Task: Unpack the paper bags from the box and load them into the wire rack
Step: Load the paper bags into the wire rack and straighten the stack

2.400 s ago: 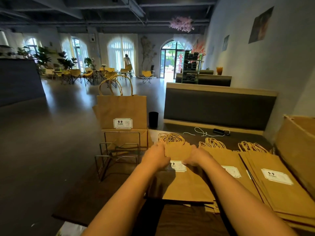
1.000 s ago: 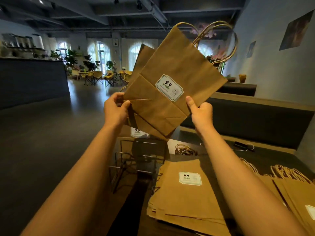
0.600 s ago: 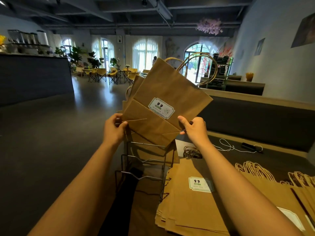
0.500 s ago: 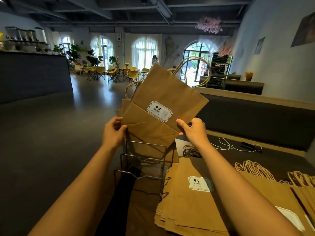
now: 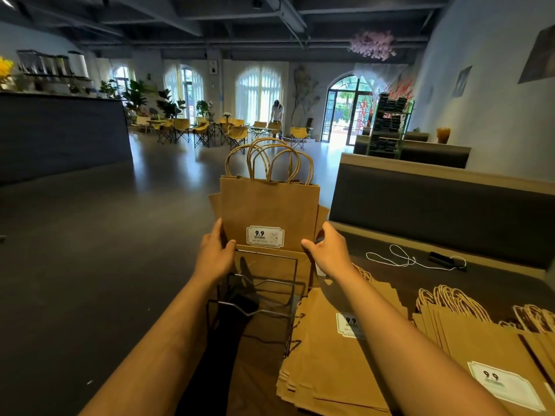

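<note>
You're seating a paper bag upright in the wire rack — left hand and right hand pinch its lower edges between them; next, release and reach for the flat stack below your right hand.

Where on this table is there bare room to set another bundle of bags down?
Bare tabletop lies between the white cable and the flat bag stacks. The front rack slots also stand empty. The near right is crowded with stacks; both hands hold the upright bags.

matt kraft-paper bags, thin metal-wire rack
</note>
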`<action>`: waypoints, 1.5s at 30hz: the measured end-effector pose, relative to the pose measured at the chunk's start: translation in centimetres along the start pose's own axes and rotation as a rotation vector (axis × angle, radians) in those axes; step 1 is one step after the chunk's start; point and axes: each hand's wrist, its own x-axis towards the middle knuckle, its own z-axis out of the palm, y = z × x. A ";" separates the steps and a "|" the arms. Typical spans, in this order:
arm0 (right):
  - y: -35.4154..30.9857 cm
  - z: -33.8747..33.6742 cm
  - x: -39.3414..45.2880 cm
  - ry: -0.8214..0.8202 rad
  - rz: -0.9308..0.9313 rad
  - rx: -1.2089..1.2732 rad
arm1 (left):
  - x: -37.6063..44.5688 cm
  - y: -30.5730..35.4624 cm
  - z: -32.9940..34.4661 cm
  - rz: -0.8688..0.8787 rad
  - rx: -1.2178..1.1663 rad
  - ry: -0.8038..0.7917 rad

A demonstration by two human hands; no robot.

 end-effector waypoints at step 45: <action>9.2 -14.6 -11.6 0.066 0.576 -0.423 | -18.7 7.6 16.9 -0.032 0.565 -0.470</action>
